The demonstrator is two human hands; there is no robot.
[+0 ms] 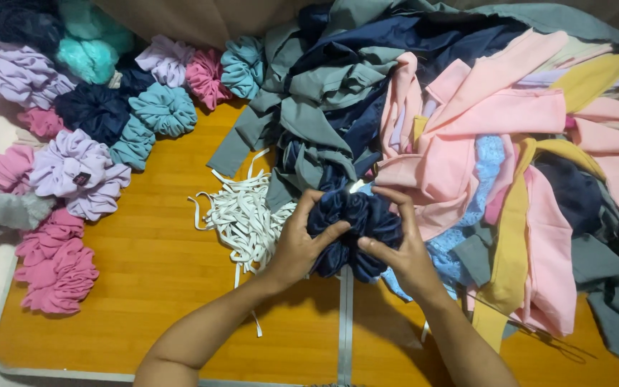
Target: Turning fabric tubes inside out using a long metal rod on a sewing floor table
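Navy scrunchie (352, 233) held above the wooden counter (159, 272), left hand (299, 247) and right hand (402, 251) each with grip clenched on its gathered folds, white elastic strips (241, 218) just left, fabric strip pile (467, 129) behind, possibly touching it, finished scrunchies (80, 168) far left

Soft, even overhead light, faint shadows under the forearms, sharp focus, no glare.

The scrunchie (352, 233) between the hands is dark navy, plain. Just left of it lies a heap of white elastic strips (241, 215). Behind and right of it, fabric strips (481, 143) are grey, navy, pale pink, mustard yellow and light blue. Far left, finished scrunchies (80, 168) are lilac, pink, teal, navy. The worktop (159, 265) is orange wood-grain.
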